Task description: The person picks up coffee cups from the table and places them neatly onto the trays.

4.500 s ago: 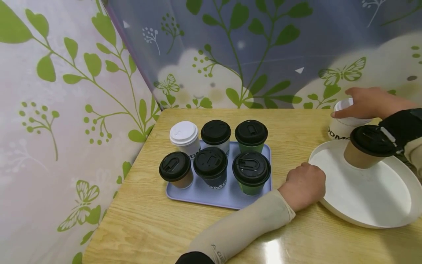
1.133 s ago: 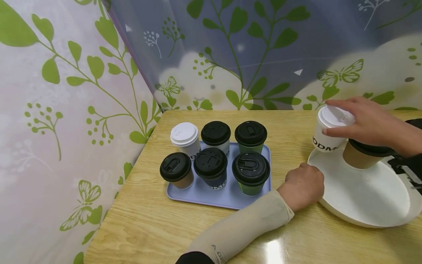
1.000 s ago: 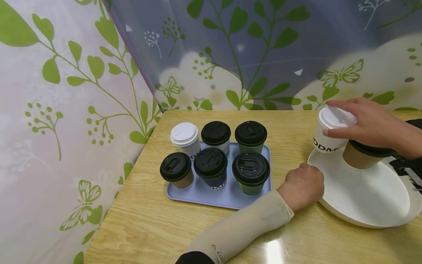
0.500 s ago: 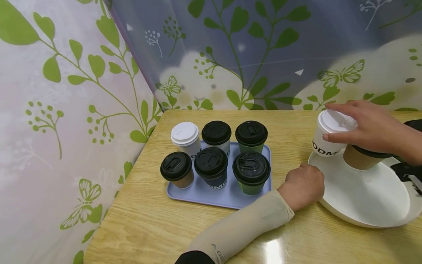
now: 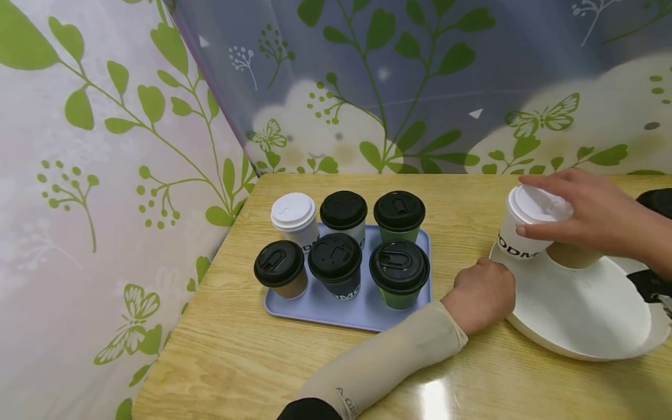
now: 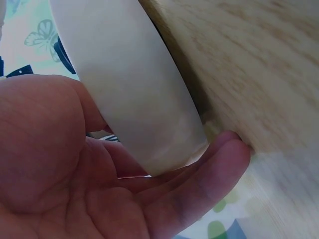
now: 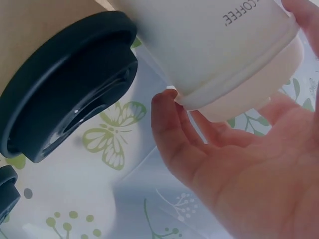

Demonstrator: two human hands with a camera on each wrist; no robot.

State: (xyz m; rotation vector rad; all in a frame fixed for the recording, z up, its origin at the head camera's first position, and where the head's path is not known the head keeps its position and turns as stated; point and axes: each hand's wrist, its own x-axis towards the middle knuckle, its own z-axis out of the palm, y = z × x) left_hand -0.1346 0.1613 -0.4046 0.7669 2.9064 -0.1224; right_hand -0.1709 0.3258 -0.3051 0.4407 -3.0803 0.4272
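Note:
My right hand (image 5: 604,213) grips a white paper coffee cup (image 5: 527,236) from above, thumb and fingers spread round its white lid. The cup is upright over the back left part of a round white tray (image 5: 593,315). Just beside it on the tray is a brown coffee cup (image 5: 573,256); my hand hides its lid in the head view, but the black lid (image 7: 75,84) shows in the right wrist view. My left hand (image 5: 483,294) holds the tray's left rim (image 6: 134,94), with fingertips under its edge and the thumb partly hidden behind it.
Left of the round tray, a lilac rectangular tray (image 5: 325,318) bears several lidded coffee cups in two rows, among them one with a white lid (image 5: 293,211). My left forearm (image 5: 383,361) crosses the wooden table (image 5: 220,361) in front of it. A patterned wall (image 5: 420,87) stands behind.
My right hand has carried the white cup from behind the round tray leftward and forward, then lowered it over the tray's back left. My left hand has stayed at the rim.

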